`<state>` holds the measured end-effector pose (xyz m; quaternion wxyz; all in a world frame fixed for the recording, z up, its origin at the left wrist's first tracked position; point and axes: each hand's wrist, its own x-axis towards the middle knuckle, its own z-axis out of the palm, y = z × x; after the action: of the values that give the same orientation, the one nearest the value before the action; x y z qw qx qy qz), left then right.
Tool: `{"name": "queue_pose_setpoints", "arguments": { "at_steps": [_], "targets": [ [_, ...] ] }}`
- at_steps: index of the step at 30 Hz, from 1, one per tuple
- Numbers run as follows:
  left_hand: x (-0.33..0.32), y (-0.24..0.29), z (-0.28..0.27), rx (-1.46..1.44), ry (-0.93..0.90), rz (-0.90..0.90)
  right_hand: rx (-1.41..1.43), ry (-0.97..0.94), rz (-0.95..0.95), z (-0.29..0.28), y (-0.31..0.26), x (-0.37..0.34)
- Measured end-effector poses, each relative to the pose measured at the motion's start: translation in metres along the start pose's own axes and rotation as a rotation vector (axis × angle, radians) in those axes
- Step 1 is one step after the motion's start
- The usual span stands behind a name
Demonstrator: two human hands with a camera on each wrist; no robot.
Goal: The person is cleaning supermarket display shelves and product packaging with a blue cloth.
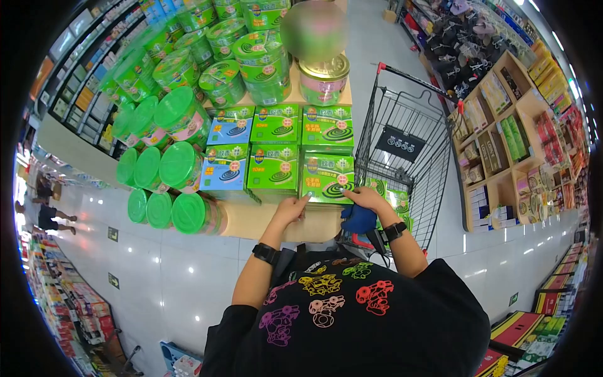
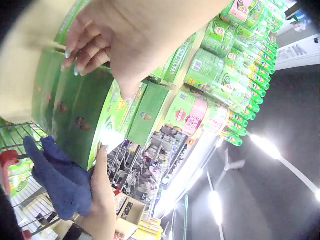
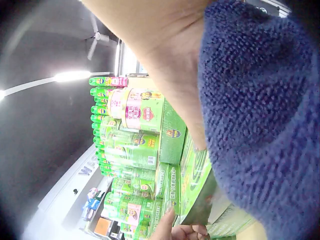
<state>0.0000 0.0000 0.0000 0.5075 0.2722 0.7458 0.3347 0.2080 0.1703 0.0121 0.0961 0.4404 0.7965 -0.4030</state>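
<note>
A green mosquito coil box [image 1: 328,174] tops the near right stack on the display, with a coil printed on its lid. My left hand [image 1: 290,212] grips its near left corner, thumb on the lid and fingers bent by the side. At its near right corner, my right hand [image 1: 372,199] has the thumb on the lid edge and holds a blue cloth [image 1: 358,220] below. The cloth [image 3: 260,110] hides most of the right fingers in the right wrist view. Beside this stack stand another green box [image 1: 272,168] and a blue box [image 1: 223,168].
Green-lidded tubs [image 1: 179,164] stand in rows at the left, with more tubs [image 1: 260,56] behind the boxes. A wire shopping cart [image 1: 408,132] holding green packages is close on the right. Beyond it is a wooden shelf unit [image 1: 502,135].
</note>
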Motion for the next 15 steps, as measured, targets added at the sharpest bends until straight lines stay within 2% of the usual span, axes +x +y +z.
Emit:
{"name": "queue_pose_setpoints", "arguments": {
  "at_steps": [2, 3, 5, 8, 11, 15],
  "targets": [
    [0.015, 0.004, 0.014, 0.117, 0.034, 0.065, 0.02, 0.018, -0.021, -0.012, 0.013, 0.0],
    [-0.009, -0.011, -0.026, 0.239, 0.087, 0.049, 0.088, -0.009, -0.054, 0.025, -0.017, 0.0],
    [-0.004, -0.006, -0.014, 0.334, 0.117, 0.121, 0.063, 0.009, -0.04, 0.012, -0.014, -0.007],
    [-0.015, 0.004, 0.003, 0.527, 0.21, 0.346, -0.05, 0.025, -0.064, 0.003, -0.003, -0.009],
    [-0.024, 0.015, 0.004, 0.588, 0.18, 0.393, -0.147, 0.054, -0.091, 0.004, -0.001, -0.008],
    [-0.028, 0.027, 0.005, 0.804, 0.084, 0.296, -0.245, 0.021, -0.075, -0.001, -0.018, -0.022]
  ]
}}
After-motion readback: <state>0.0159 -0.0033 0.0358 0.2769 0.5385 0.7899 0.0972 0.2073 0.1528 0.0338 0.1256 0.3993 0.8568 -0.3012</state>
